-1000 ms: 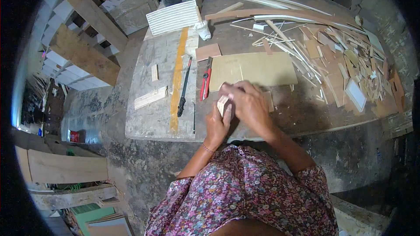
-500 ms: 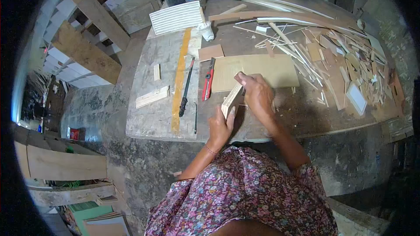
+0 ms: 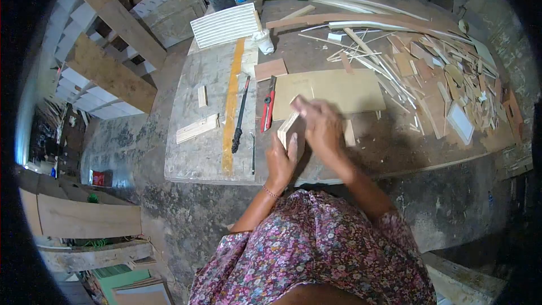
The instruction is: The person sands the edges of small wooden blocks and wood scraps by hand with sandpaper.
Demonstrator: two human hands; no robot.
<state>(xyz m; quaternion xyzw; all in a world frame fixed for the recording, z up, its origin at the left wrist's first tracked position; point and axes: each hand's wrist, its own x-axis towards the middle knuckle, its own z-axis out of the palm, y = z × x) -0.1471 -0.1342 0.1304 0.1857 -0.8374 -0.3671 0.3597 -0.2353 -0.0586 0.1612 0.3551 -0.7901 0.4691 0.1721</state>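
Hands closer — pale, squared wood between.

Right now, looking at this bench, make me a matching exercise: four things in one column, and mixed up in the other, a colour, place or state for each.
Column one
1. Left hand
2. Utility knife
3. Slatted panel
4. Scrap pile

Column two
A. White, near the far left corner of the bench
B. Holding a small wood piece, with a bracelet at its wrist
C. Spread over the right side of the bench
D. Red, beside the flat tan board

Right pairs: 1-B, 2-D, 3-A, 4-C
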